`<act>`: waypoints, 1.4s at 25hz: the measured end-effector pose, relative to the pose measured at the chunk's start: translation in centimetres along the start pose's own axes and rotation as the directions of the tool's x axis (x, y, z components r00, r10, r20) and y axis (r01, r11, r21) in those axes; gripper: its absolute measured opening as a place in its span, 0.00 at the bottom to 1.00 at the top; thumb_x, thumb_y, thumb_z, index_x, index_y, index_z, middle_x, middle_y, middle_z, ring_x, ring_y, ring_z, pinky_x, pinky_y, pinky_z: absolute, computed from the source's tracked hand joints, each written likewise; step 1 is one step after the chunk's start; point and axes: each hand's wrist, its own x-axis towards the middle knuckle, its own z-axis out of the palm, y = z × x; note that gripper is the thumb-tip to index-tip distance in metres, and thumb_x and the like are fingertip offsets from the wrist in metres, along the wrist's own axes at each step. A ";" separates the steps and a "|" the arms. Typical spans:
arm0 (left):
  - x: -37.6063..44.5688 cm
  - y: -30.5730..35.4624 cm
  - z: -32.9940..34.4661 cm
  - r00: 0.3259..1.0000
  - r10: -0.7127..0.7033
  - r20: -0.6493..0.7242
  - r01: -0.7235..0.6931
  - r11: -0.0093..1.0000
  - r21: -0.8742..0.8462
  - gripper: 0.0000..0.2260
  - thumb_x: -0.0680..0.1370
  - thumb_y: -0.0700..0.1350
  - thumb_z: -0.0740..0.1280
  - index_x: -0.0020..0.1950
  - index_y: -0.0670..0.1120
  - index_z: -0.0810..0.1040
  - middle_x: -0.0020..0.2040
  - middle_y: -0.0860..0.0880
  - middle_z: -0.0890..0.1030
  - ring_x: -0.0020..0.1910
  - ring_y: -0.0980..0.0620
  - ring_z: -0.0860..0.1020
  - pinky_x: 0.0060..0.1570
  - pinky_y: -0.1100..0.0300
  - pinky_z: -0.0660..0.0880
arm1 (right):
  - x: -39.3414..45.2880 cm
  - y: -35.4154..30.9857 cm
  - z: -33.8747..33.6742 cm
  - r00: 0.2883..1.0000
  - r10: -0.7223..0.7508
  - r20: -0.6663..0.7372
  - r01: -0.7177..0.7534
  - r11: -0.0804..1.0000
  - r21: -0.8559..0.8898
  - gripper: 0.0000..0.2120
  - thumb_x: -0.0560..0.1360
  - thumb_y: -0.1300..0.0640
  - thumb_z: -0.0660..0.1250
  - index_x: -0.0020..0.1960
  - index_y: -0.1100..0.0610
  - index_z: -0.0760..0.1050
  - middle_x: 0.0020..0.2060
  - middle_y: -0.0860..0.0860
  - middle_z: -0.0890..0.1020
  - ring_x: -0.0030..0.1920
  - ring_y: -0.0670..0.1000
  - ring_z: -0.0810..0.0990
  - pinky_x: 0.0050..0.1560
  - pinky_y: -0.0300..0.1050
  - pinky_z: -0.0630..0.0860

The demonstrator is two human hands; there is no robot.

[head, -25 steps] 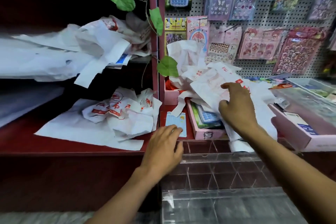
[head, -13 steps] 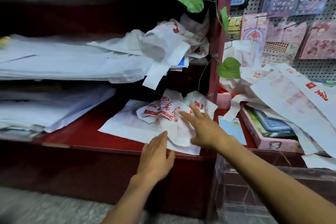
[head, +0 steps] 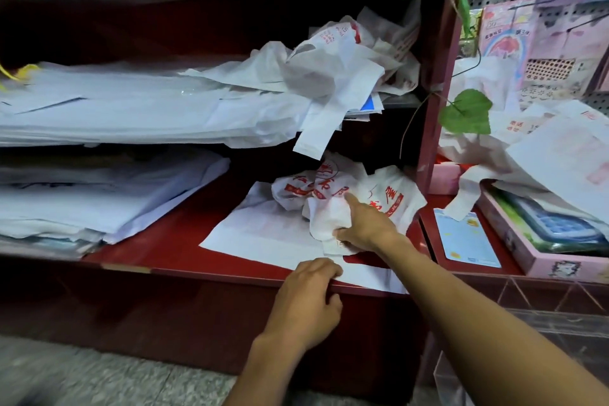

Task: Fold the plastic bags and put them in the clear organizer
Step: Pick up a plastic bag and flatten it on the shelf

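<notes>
A crumpled white plastic bag with red print (head: 329, 188) lies on the lower red shelf (head: 171, 241), on top of a flat white bag (head: 263, 234). My right hand (head: 365, 224) grips a bunched part of the crumpled bag, index finger stretched over it. My left hand (head: 309, 303) rests on the shelf's front edge with curled fingers on the flat bag's near edge. More white bags (head: 346, 63) are piled on the shelf above and to the right (head: 543, 155). The clear organizer (head: 540, 303) shows at the lower right.
Stacks of flat white bags (head: 99, 201) fill the left of both shelves. A red upright post (head: 438, 76) with green leaves (head: 468, 112) divides the shelves from a pegboard of stationery. A pink box (head: 543, 241) and a blue card (head: 468, 237) lie right of the post.
The view swung left from the right pile to the lower shelf. My right hand left the right pile and took hold of the crumpled printed bag. My left hand curled at the shelf edge.
</notes>
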 end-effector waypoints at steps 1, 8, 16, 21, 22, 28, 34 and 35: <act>0.0 -0.1 0.0 1.000 0.000 0.004 0.000 1.000 0.005 0.18 0.77 0.46 0.66 0.67 0.52 0.74 0.65 0.59 0.73 0.66 0.58 0.68 0.63 0.66 0.66 | -0.2 -0.2 -0.1 1.000 0.002 0.003 -0.002 1.000 0.003 0.23 0.75 0.52 0.68 0.68 0.56 0.69 0.55 0.56 0.80 0.55 0.58 0.79 0.47 0.47 0.74; 0.1 0.1 -0.1 1.000 -0.020 -0.001 0.020 0.998 0.057 0.16 0.77 0.46 0.65 0.65 0.53 0.73 0.63 0.59 0.73 0.64 0.56 0.69 0.61 0.63 0.68 | -5.8 1.2 -2.1 0.950 -0.180 -0.257 0.184 0.983 -0.010 0.03 0.73 0.61 0.62 0.45 0.59 0.73 0.45 0.60 0.81 0.44 0.62 0.77 0.38 0.45 0.64; 0.8 3.2 -0.2 0.983 -0.167 -0.071 0.179 0.961 0.209 0.15 0.75 0.46 0.67 0.61 0.49 0.77 0.60 0.51 0.77 0.59 0.47 0.75 0.56 0.53 0.72 | -13.3 8.2 -13.3 0.797 -0.117 -0.593 0.313 0.919 0.240 0.05 0.72 0.61 0.63 0.42 0.56 0.78 0.38 0.53 0.83 0.40 0.55 0.79 0.38 0.48 0.72; 2.1 7.1 0.0 0.937 -0.236 -0.259 0.255 0.966 0.042 0.14 0.73 0.40 0.69 0.59 0.47 0.78 0.59 0.48 0.78 0.59 0.44 0.74 0.54 0.50 0.73 | -16.6 15.4 -20.6 0.628 0.227 -0.744 0.247 0.849 0.467 0.09 0.73 0.64 0.65 0.36 0.54 0.72 0.31 0.49 0.74 0.36 0.52 0.71 0.35 0.46 0.63; 2.6 8.0 0.3 0.928 -0.237 -0.289 0.252 0.968 0.016 0.12 0.73 0.40 0.69 0.56 0.47 0.78 0.58 0.48 0.78 0.58 0.45 0.74 0.53 0.50 0.74 | -17.0 16.7 -22.1 0.555 0.282 -0.782 0.219 0.858 0.465 0.07 0.74 0.64 0.65 0.38 0.58 0.73 0.31 0.52 0.74 0.36 0.53 0.70 0.35 0.46 0.60; 4.0 10.1 3.1 0.968 -0.190 -0.166 0.202 0.978 0.060 0.11 0.75 0.43 0.68 0.57 0.49 0.78 0.58 0.51 0.77 0.58 0.49 0.73 0.53 0.53 0.73 | -16.8 24.7 -28.5 0.297 0.282 -0.912 -0.182 0.955 0.236 0.11 0.75 0.65 0.62 0.57 0.64 0.74 0.51 0.65 0.78 0.49 0.66 0.76 0.41 0.53 0.66; 5.3 10.4 4.5 0.972 -0.190 -0.137 0.202 0.976 0.076 0.12 0.76 0.44 0.68 0.60 0.49 0.78 0.61 0.51 0.77 0.61 0.49 0.73 0.58 0.54 0.72 | -13.3 31.4 -25.4 0.768 0.485 -0.419 -0.473 0.870 0.139 0.48 0.70 0.56 0.72 0.78 0.48 0.45 0.70 0.61 0.68 0.66 0.67 0.70 0.62 0.62 0.72; 5.3 10.4 4.7 0.974 -0.184 -0.133 0.196 0.977 0.081 0.12 0.76 0.44 0.68 0.60 0.50 0.77 0.62 0.51 0.77 0.62 0.49 0.73 0.59 0.54 0.72 | -13.6 31.6 -25.0 0.754 0.502 -0.423 -0.464 0.864 0.199 0.50 0.68 0.56 0.73 0.79 0.47 0.44 0.74 0.59 0.64 0.69 0.66 0.66 0.64 0.63 0.70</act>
